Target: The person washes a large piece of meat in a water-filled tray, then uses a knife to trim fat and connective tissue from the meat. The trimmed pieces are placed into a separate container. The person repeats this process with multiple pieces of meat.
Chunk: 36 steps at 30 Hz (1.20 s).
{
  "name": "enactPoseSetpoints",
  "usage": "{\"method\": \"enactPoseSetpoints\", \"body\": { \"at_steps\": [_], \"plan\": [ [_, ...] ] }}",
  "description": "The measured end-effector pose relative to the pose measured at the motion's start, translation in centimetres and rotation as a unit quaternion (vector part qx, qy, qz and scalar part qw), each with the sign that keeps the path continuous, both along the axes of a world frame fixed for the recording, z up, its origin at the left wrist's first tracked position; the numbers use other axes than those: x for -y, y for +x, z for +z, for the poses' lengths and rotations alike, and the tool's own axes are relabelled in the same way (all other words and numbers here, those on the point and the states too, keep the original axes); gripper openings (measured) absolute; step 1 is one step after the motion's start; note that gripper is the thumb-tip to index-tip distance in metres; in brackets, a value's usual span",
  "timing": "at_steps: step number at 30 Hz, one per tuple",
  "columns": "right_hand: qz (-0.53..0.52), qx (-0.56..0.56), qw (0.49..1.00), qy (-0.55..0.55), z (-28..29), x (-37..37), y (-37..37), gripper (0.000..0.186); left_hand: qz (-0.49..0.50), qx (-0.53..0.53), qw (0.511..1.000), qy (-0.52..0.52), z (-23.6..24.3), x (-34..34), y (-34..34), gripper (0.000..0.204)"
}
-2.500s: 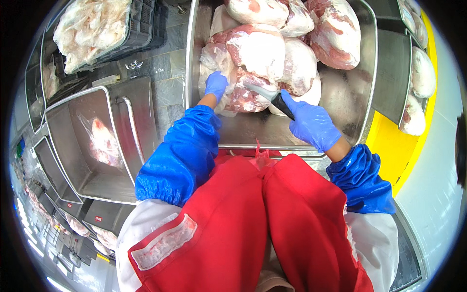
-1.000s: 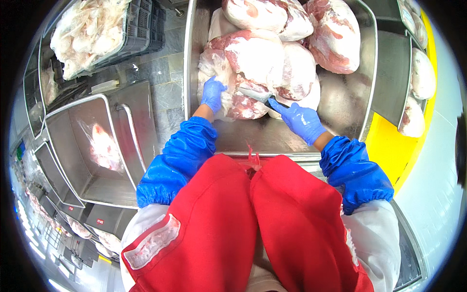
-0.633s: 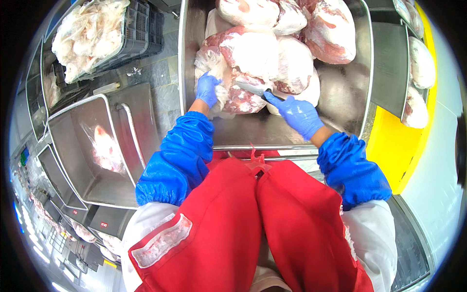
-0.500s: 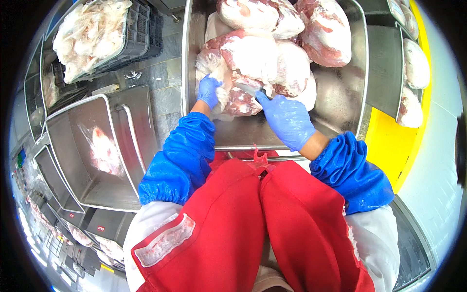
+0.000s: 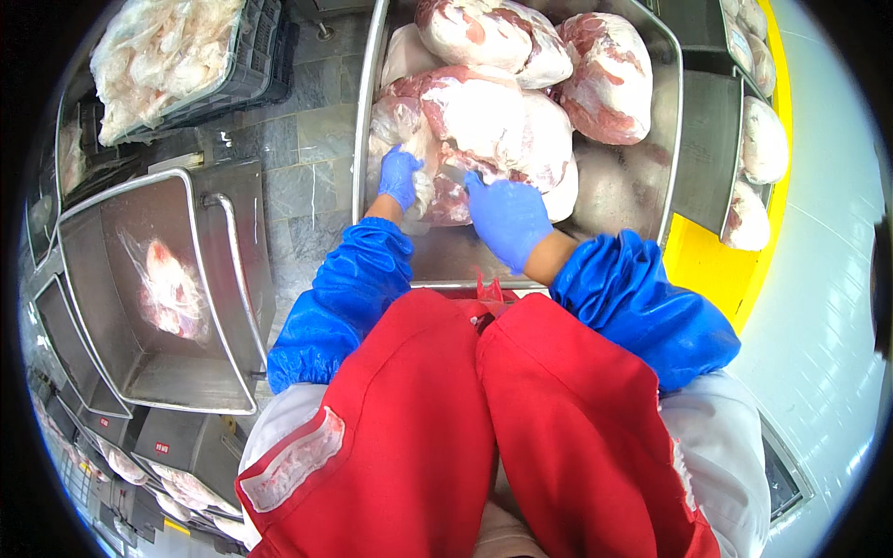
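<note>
A large piece of raw meat with pale fat lies at the near left of a metal tub. My left hand, in a blue glove, is closed on crumpled clear plastic film along the meat's left side. In my right hand, also gloved, is a knife; its blade points left over the meat, close to the left hand. The handle is hidden in my fist. Directly beyond it rests a big fatty meat cut.
More meat cuts fill the tub's far side. To the left stand a metal cart holding a film-wrapped piece and a dark crate heaped with plastic film. At right, further cuts lie beside a yellow edge.
My right hand has moved left with the knife, nearer to my left hand. The left hand stays closed on the film. The whole view has shifted slightly.
</note>
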State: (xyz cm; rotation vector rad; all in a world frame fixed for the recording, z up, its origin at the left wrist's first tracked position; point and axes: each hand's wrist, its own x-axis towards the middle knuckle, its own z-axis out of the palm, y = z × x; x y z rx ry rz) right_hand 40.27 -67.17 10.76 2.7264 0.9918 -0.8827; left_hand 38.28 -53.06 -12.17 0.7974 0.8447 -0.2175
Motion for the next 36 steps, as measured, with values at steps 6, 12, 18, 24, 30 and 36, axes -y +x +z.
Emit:
{"method": "enactPoseSetpoints", "body": {
  "at_steps": [6, 12, 18, 24, 30, 36],
  "plan": [
    [-0.116, -0.043, 0.992, -0.017, -2.0, 5.9, -4.6, 0.062, -0.004, -0.007, 1.0, -0.025, 2.8, 0.5, 0.4, 0.048],
    [-0.216, -0.075, 0.973, 0.039, -6.5, 7.0, -9.9, 0.069, 0.011, -0.006, 1.0, -0.028, 2.1, -0.3, 0.2, 0.045],
    [-0.119, -0.036, 0.986, 0.109, -3.8, 8.8, -3.7, 0.054, -0.088, -0.036, 0.995, 0.023, 3.3, -1.0, 2.2, 0.044],
    [-0.036, -0.14, 0.99, 0.001, 1.1, 6.6, 5.6, 0.027, -0.07, 0.005, 0.997, 0.029, 5.0, -0.5, 2.6, 0.042],
    [0.036, -0.172, 0.984, -0.042, 1.0, 2.8, 8.4, 0.031, -0.035, 0.035, 0.999, 0.015, 2.2, -1.3, 2.0, 0.038],
    [0.097, -0.176, 0.975, -0.093, 2.8, -1.1, 9.6, 0.025, -0.071, 0.033, 0.996, 0.052, 1.7, -1.1, 1.9, 0.044]
  ]
}}
